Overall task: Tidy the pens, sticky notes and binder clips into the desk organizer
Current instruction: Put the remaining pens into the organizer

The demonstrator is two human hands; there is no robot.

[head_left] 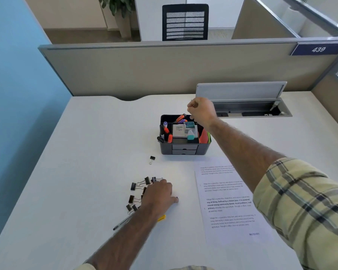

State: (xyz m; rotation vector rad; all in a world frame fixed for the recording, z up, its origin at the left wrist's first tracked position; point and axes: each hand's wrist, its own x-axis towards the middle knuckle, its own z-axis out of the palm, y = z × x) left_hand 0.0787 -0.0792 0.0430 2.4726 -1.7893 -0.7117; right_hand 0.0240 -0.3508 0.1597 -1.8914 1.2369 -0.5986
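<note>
Your black plastic desk organizer (184,148) stood mid-table, its long side running left to right and its two small drawers facing you. Orange and purple markers (167,131) leaned in its left and rear compartments, caps up. A lone black binder clip (152,159) lay just to the organizer's near left, its wire handles pointing toward you. The slim grey pen (121,224) lay on a diagonal, its dark tip toward your lower left. Its middle ran under your left forearm, and I could not tell whether the yellow piece (162,217) showing on the other side belonged to it.

Your left hand (158,193) lay palm down on the pile of black binder clips (134,191), fingers bent onto them, thumb stretched out on the white table (86,152). Whether any clip was caught beneath was hidden. Your right hand (201,112) hovered over the organizer's rear right corner, well apart from the pile. Its fingers were curled, but I could not tell whether they held anything.
</note>
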